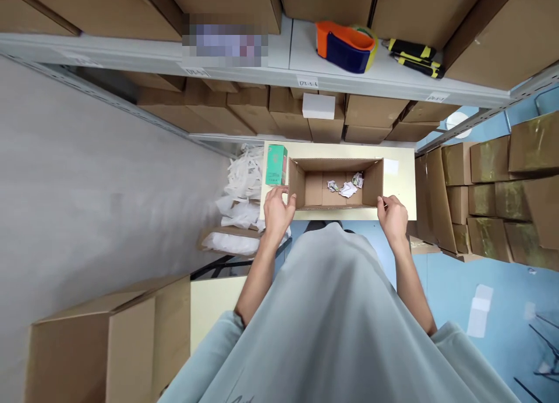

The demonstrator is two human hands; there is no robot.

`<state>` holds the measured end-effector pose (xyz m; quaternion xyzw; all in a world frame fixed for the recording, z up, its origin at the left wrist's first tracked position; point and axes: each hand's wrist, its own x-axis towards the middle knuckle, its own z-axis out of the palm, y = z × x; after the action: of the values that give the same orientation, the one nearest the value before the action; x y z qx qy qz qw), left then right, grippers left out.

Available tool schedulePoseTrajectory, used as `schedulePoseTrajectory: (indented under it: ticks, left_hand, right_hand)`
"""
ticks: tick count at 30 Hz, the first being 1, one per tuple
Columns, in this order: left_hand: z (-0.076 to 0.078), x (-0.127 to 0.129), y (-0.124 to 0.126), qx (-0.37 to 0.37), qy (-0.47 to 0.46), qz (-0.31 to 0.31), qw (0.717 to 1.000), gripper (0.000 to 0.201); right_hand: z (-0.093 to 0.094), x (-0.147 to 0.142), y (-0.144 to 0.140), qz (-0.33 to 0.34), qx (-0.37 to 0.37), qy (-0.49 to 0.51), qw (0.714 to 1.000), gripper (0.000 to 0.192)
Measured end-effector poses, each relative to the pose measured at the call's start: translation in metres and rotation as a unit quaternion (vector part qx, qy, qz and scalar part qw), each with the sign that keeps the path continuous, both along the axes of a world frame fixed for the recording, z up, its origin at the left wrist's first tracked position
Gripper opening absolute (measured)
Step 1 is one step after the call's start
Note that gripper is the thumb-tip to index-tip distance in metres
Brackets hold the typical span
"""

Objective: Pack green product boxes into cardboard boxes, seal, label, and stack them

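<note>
An open cardboard box (372, 183) stands on a pale yellow table (404, 184) in front of me. Inside it lie a few crumpled papers (348, 189), towards the right half of its bottom. My left hand (278, 212) grips the box's near left corner, thumb and fingers closed at the edge. At the near right corner, my right hand (393, 218) pinches the box's edge. A small green box (276, 165) stands on the table left of the cardboard box, just beyond my left hand.
Above the table, a shelf (279, 71) carries cartons, an orange and blue tape dispenser (347, 46) and yellow-black cutters (414, 56). Stacked cartons (483, 199) rise at right. White paper scraps (247, 173) lie left of the table; a large carton (70, 356) stands at lower left.
</note>
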<state>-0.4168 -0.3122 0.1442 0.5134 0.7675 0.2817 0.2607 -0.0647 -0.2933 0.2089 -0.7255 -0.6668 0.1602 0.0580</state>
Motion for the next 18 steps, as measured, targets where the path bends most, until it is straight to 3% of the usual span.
schedulePoseTrajectory:
  ticks: [3,6,8,10,14,18]
  left_hand:
    - [-0.008,-0.017,0.011,-0.026,-0.091,-0.001,0.996,0.029]
    - [-0.023,-0.042,0.031,-0.066,-0.172,0.057,0.981,0.048]
    - [-0.038,-0.06,0.049,-0.099,-0.136,0.113,0.979,0.052]
    - [-0.054,-0.073,0.068,-0.143,-0.072,0.129,0.979,0.072]
    - [-0.08,-0.081,0.1,-0.209,-0.019,0.077,0.975,0.103]
    - [-0.094,-0.083,0.114,-0.265,0.05,0.02,0.963,0.106]
  right_hand:
    - [0.002,-0.011,0.01,-0.009,-0.019,-0.023,1.0,0.048]
    - [0.003,-0.018,0.015,-0.035,-0.007,-0.023,0.999,0.052]
    - [0.005,-0.022,0.015,-0.058,0.012,-0.013,0.998,0.056]
    - [0.011,-0.028,0.013,-0.081,0.033,-0.004,0.996,0.061]
    - [0.027,-0.043,0.006,-0.12,0.066,-0.003,0.991,0.068]
    - [0.042,-0.059,-0.002,-0.138,0.084,-0.014,0.987,0.062]
